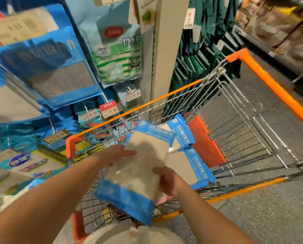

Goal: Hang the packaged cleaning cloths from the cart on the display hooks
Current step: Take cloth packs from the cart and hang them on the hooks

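Note:
A pack of grey cleaning cloths in a blue-edged bag is held over the cart, an orange-rimmed wire trolley. My left hand lies against the pack's left side with its fingers stretched out. My right hand grips the pack's right edge, fingers curled round it. A second, same-looking cloth pack lies in the cart basket beneath. Blue packs of the same cloths hang on the display at the upper left; the hooks themselves are hidden.
A green-striped bamboo cloth pack hangs beside a grey shelf post. Price tags jut out on lower hooks. Dark green goods hang right of the post. Other packs fill the lower left shelf. Grey floor lies to the right.

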